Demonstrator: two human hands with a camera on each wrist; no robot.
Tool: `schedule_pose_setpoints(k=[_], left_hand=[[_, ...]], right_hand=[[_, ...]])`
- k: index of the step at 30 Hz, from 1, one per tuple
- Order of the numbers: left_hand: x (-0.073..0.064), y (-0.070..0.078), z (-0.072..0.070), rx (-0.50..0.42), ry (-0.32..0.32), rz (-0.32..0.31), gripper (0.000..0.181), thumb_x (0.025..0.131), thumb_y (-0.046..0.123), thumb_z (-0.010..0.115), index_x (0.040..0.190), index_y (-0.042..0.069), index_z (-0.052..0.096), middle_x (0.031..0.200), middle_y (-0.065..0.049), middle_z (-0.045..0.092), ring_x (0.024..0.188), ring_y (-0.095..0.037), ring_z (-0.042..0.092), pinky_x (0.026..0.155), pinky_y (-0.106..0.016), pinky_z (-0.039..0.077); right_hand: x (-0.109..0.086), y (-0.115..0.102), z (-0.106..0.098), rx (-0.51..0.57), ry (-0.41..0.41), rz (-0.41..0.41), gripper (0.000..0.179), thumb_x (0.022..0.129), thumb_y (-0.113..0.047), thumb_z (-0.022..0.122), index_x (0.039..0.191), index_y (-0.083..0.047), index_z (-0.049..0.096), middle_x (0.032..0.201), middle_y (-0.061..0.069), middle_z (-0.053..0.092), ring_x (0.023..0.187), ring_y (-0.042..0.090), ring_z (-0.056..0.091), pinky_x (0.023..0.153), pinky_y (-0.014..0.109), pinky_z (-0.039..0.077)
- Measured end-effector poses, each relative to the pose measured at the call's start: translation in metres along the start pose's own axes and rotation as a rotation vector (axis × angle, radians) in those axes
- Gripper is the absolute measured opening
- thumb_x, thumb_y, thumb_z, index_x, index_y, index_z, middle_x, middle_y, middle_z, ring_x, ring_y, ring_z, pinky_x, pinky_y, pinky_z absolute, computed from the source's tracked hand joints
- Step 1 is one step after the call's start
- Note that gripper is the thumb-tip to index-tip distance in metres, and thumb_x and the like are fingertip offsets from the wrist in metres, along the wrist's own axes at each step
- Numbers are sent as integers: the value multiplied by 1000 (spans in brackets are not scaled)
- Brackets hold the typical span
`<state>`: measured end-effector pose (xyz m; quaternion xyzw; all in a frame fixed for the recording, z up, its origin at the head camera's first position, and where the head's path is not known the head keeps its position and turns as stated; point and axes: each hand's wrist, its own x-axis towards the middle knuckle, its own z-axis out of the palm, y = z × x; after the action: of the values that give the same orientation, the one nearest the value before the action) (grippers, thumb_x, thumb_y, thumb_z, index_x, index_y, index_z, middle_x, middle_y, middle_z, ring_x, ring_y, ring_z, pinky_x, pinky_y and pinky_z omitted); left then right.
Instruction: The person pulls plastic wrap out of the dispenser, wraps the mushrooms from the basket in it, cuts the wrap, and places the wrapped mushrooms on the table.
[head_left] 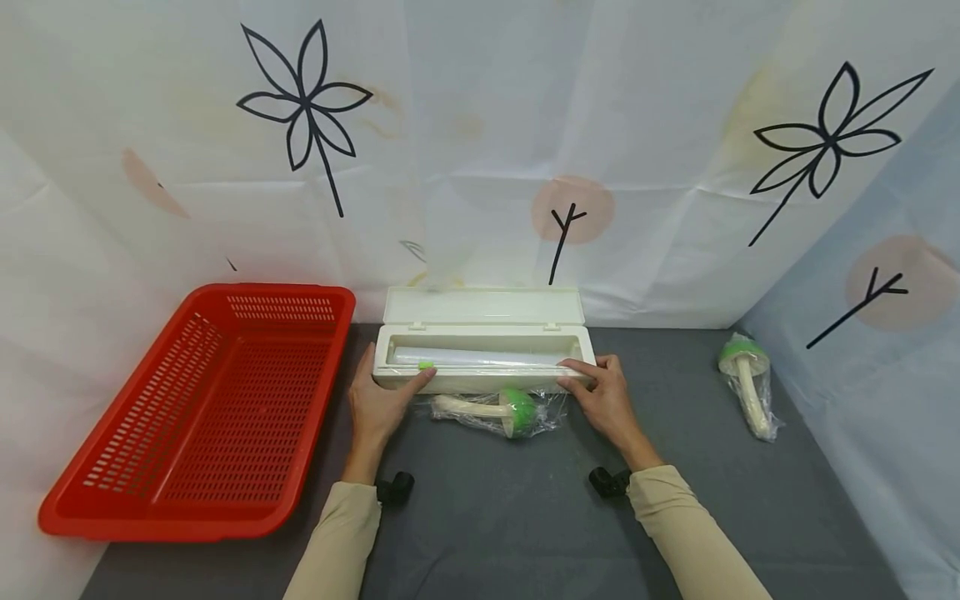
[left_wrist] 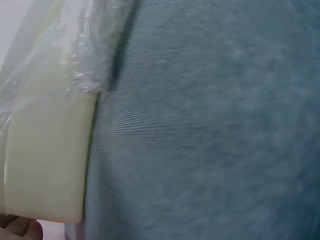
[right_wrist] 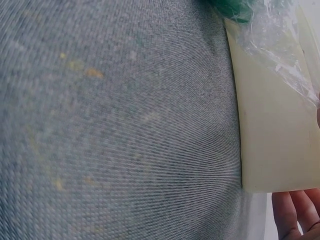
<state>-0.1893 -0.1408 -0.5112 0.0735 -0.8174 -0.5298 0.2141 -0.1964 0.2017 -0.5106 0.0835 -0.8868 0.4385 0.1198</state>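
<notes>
A white cling film dispenser [head_left: 480,382] stands at the back of the table with its lid [head_left: 483,306] raised. Inside lies a film roll [head_left: 480,357], and a small green slider [head_left: 426,365] sits on the front edge. My left hand [head_left: 378,404] grips the left end, thumb along the front edge. The right hand [head_left: 606,402] holds the other end, fingers around its side. Clear film [right_wrist: 280,55] hangs over the dispenser's front. Just before it lies a toy mushroom [head_left: 516,412] with a green cap and pale stem, covered in film.
A red perforated basket [head_left: 322,417] stands on the left. Another film-wrapped green-capped mushroom [head_left: 748,383] lies at the far right. Grey cloth [head_left: 510,517] covers the table, and a patterned white sheet [head_left: 465,150] hangs right behind the dispenser.
</notes>
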Motion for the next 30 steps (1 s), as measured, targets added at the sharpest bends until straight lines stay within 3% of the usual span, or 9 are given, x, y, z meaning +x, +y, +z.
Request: schedule_pose_setpoints(k=[3,14,19,25,30], left_hand=[[1,-4,3,-34,10,33,93,67,37,97,144,9,54,130,-13,60,119,-28,55,106,-51,38],[1,3,12,7,101,8,92,67,39,96,142,5,55,126,-16,61,116,-33,56,102,-54,40],[2,2,14,-12,115,18,87,69,37,95,141,5,57,122,-17,62,113,-33,57,101,-52,40],[3,-2,11,-102,121,17,76,76,23,92,140,0,58,129,-20,63,119,-34,57,106,-50,40],[6,-7,4,-218,90,8,60,86,5,80,139,-8,56,138,-25,58,130,-34,53,110,-49,39]], right_hand=[[0,-1,0,-3,-1,0,30,89,-11,78,118,-3,75,108,22,44,70,17,40,63,30,39],[0,-1,0,2,10,-5,29,89,-12,78,117,-4,76,108,21,44,70,17,40,64,29,39],[0,-2,0,8,2,8,29,90,-12,78,117,-3,75,109,22,44,73,18,40,64,30,39],[1,-2,1,-2,3,0,30,89,-12,78,118,-2,75,108,22,44,74,18,40,65,31,38],[0,-2,1,-14,20,-28,29,88,-10,79,116,-1,75,105,21,44,71,16,39,64,31,38]])
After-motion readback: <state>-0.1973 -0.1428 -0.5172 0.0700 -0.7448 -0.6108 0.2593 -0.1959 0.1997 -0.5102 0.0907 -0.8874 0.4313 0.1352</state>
